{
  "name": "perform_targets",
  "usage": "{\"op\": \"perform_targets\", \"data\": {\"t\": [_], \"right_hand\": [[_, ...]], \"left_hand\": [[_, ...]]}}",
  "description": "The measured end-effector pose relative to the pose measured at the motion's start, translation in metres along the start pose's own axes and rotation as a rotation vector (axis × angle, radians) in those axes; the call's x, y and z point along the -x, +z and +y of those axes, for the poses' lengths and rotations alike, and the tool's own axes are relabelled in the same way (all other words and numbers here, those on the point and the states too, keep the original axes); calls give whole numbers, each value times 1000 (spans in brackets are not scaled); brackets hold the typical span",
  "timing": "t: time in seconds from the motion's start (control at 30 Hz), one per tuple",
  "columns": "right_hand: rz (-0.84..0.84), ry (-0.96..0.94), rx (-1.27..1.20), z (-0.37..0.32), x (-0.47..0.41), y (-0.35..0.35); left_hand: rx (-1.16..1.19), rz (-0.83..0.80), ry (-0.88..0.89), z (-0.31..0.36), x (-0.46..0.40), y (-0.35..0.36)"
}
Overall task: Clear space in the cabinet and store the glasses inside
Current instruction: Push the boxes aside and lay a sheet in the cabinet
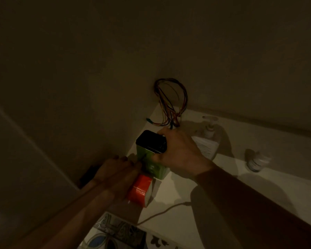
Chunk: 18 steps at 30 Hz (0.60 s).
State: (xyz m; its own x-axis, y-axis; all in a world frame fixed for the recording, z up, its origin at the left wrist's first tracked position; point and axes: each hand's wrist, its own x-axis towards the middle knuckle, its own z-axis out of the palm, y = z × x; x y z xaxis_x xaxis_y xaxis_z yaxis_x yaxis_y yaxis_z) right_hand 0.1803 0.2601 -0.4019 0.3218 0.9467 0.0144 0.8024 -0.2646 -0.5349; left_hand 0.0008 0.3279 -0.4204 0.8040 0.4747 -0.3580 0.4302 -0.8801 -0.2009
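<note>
The scene is dim. A green tin (pixel 152 163) with a black lid stands on a white shelf (pixel 223 191) near the corner wall. My right hand (pixel 180 157) is wrapped around the tin's right side at lid height. Just in front of the tin sits a red box (pixel 140 192). My left hand (pixel 115 169) lies over the top left of the red box, fingertips touching the tin's left face; whether it grips the box is unclear. No glasses are in view.
A bundle of coloured wires (pixel 171 103) hangs from the wall behind the tin. A pump bottle (pixel 207 141) and a small jar (pixel 256 161) stand to the right. A thin cord (pixel 162 212) crosses the shelf. Patterned tiles (pixel 115 232) show below.
</note>
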Motion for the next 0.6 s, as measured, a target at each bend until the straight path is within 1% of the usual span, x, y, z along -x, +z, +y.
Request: {"op": "perform_targets", "data": {"t": [0.17,0.3,0.43,0.6], "right_hand": [[-28,21,19,-6,-18,16],[-22,41,-27,-12,-32,28],[-4,33,-35,-21,-38,39],[-34,73,-38,-26,-45,46]], "left_hand": [[-52,52,-86,0,5,-1],[-6,53,-46,-3,15,-14],[41,109,-46,-6,27,-22],[92,98,-9,-1,38,-33]]}}
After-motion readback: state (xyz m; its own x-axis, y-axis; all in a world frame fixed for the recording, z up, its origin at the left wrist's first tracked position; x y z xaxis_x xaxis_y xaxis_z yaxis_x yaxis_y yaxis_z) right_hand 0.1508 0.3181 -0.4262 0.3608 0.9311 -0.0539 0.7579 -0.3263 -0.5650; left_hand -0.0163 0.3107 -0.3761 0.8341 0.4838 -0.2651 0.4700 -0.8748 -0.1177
